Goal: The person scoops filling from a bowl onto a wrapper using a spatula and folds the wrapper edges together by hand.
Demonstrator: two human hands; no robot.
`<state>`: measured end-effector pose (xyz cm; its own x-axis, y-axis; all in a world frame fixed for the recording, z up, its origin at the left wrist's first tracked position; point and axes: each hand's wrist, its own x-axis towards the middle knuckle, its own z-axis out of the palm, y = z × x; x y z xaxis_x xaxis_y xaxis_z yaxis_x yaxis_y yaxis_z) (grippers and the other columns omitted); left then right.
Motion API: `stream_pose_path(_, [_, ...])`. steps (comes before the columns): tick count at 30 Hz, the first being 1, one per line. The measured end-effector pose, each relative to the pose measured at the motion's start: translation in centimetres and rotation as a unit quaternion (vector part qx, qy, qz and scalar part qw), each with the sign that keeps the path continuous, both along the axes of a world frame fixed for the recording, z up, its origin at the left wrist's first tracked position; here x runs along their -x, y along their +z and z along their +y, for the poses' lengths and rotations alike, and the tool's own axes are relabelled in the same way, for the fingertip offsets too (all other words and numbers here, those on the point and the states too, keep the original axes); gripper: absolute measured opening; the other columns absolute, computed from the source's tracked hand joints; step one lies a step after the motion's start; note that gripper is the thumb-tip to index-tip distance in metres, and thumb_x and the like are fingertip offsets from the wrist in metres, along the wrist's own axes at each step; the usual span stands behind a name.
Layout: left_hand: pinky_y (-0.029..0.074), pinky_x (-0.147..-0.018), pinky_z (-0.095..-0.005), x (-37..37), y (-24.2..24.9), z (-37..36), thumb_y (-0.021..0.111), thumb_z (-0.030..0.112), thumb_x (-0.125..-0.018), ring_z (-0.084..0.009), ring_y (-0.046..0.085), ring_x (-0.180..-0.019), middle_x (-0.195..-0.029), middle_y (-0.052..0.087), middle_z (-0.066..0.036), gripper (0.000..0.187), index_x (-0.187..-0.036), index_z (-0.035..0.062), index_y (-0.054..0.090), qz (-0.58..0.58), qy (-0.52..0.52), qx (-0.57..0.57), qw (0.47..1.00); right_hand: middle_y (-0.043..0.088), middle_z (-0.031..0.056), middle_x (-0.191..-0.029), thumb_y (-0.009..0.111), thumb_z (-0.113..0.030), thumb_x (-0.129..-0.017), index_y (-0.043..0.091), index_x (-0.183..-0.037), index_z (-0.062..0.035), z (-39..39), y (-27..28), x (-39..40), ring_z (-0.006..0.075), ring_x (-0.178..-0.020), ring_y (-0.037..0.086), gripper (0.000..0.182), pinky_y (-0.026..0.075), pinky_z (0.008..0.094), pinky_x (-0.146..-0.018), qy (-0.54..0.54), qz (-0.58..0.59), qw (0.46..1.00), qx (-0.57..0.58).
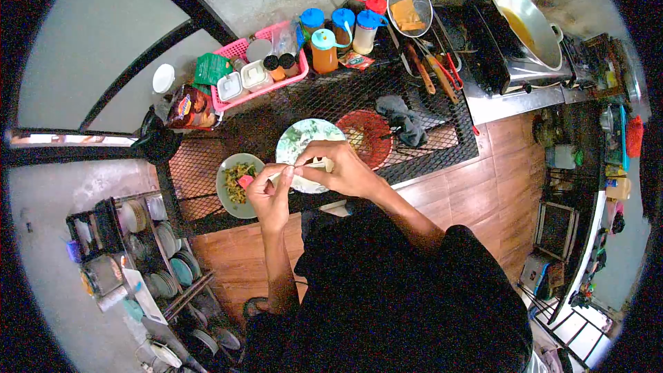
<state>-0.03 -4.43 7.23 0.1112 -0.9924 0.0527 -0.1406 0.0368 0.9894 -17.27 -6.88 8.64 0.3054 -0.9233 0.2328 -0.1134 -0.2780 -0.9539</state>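
Observation:
My left hand [271,190] and my right hand [338,168] meet at the fingertips over the near left edge of a green-and-white plate [304,132]. Both hands pinch a small pale piece, too hidden to name, and something whitish shows below my right hand. Left of my left hand stands a pale bowl [224,204] of chopped greenish-yellow food [238,179], with a red-pink handle [245,181] in it. Just right of the plate sits a red woven basket [373,141], its contents partly hidden.
Behind the plate are a pink basket [266,90] of jars and several sauce bottles [324,55]. A dark cloth [404,121] lies by the red basket. A strainer [409,10], wooden-handled tools [431,72] and a wok [525,24] on a stove stand at the right.

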Motion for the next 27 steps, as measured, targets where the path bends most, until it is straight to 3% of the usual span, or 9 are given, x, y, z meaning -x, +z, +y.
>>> stream_pose_path(3, [0.024, -0.048, -0.0177, -0.6, -0.6, -0.1, 0.068, 0.007, -0.08, 0.0005, 0.034, -0.055, -0.076, 0.063, 0.002, 0.008, -0.087, 0.0018, 0.068, 0.007, -0.01, 0.007, 1.0, 0.065, 0.0138, -0.083, 0.064, -0.011, -0.079, 0.064, -0.084, -0.0017, -0.2, -0.2, 0.0, 0.0322, -0.079, 0.062, 0.011, 0.047, 0.0405, -0.073, 0.005, 0.003, 1.0, 0.009])
stream_pose_path(5, [0.024, -0.048, -0.0177, -0.9, -0.8, 0.1, 0.068, 0.006, -0.081, 0.0001, 0.035, -0.055, -0.076, 0.063, 0.002, 0.01, -0.089, 0.0013, 0.068, 0.003, -0.033, -0.027, 0.999, 0.065, 0.0127, -0.082, 0.067, -0.009, -0.078, 0.065, -0.084, 0.0003, -0.2, -0.2, 0.1, 0.0247, -0.078, 0.062, 0.011, 0.047, 0.0354, -0.073, -0.008, 0.024, 0.999, 0.026])
stream_pose_path(18, [0.036, -0.06, -0.0181, -0.9, 0.4, -0.1, 0.063, 0.005, -0.085, -0.0034, 0.049, -0.069, -0.082, 0.064, -0.002, 0.01, -0.09, -0.0019, 0.067, 0.05, -0.03, -0.041, 0.997, 0.065, 0.0101, -0.076, 0.069, -0.005, -0.076, 0.066, -0.079, 0.0017, -0.5, 0.6, 0.7, 0.017, -0.072, 0.061, 0.008, 0.046, 0.0304, -0.069, -0.03, 0.004, 0.999, -0.043])
stream_pose_path(22, [0.032, -0.055, -0.0177, -0.4, 0.2, -0.2, 0.064, 0.007, -0.085, -0.0013, 0.044, -0.063, -0.08, 0.064, -0.001, 0.012, -0.093, -0.0008, 0.068, 0.114, -0.021, -0.019, 0.993, 0.066, 0.0081, -0.076, 0.069, -0.007, -0.078, 0.066, -0.078, 0.0018, -0.5, 0.6, 0.9, 0.0134, -0.072, 0.059, 0.009, 0.045, 0.0285, -0.067, -0.034, 0.008, 0.997, -0.064])
stream_pose_path(26, [0.028, -0.048, -0.0178, -0.7, -0.6, 0.0, 0.065, 0.007, -0.084, 0.0003, 0.038, -0.056, -0.077, 0.065, -0.001, 0.013, -0.095, -0.0006, 0.068, 0.053, -0.057, -0.013, 0.997, 0.066, 0.0085, -0.079, 0.071, -0.008, -0.077, 0.067, -0.084, 0.0006, -0.3, 0.9, 0.4, 0.0132, -0.076, 0.06, 0.012, 0.046, 0.0279, -0.07, -0.017, -0.023, 0.996, -0.084])
stream_pose_path(27, [0.03, -0.05, -0.0179, -0.3, -0.5, 0.3, 0.066, 0.005, -0.083, -0.0006, 0.041, -0.058, -0.078, 0.065, -0.001, 0.011, -0.092, -0.001, 0.069, 0.095, -0.042, -0.017, 0.994, 0.066, 0.0085, -0.079, 0.071, -0.008, -0.077, 0.067, -0.084, 0.0006, -0.3, 0.8, 0.2, 0.0132, -0.076, 0.06, 0.012, 0.046, 0.0279, -0.07, -0.018, -0.022, 0.996, -0.084])
